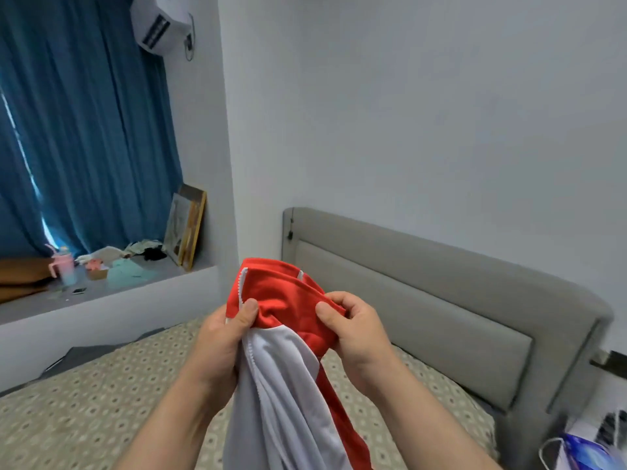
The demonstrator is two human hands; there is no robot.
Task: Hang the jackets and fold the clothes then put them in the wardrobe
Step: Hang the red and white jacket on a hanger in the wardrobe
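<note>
Two-handed hold on a jacket [281, 368], raised above the bed [101, 401]. With the left hand [220, 337], a clenched grip on the front edge, thumb pressed on red cloth just beside the white zip [242, 283]. With the right hand [353, 330], a pinch on a red fold near the collar, thumb on top and fingers curled behind. Red at the top of the jacket, white and grey panels lower down, hanging between the forearms and running out of the bottom of the view. Underneath, a beige patterned cover on the bed. Behind and to the right, a grey padded headboard [441, 300] against a pale wall. At the lower right corner, a blurred bag [576, 449] with white handles beside the bed. To the left, past the bed, a grey ledge [135, 293] carrying a pink cup [62, 266], crumpled cloth and small clutter, with a framed picture [186, 228] leaning against the wall at its end. Above the ledge, a blue curtain [84, 130], and high in the corner a white air conditioner [159, 25].
</note>
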